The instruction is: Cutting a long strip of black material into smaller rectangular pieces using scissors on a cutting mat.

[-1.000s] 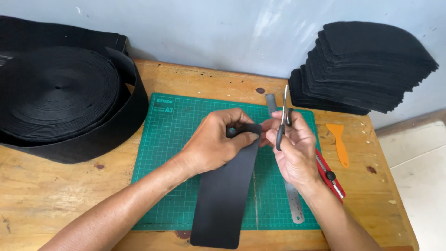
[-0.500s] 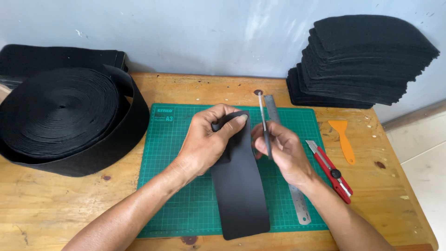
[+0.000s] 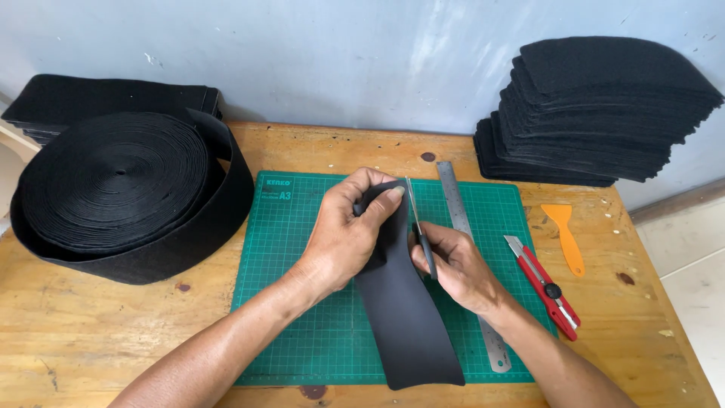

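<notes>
No packages here, no signs, no screens. The one bit of labelling is on the green cutting mat [image 3: 302,302]: a small pale printed marking [image 3: 279,190] in its far left corner, just beyond and to the left of the left hand [image 3: 349,234], across the mat from the right hand [image 3: 453,264]. It's short, light-coloured print on the green, sitting above the mat's pale grid lines. The mat lies flat on the wooden desk [image 3: 91,340], and nothing else in view carries a label that can be made out.
</notes>
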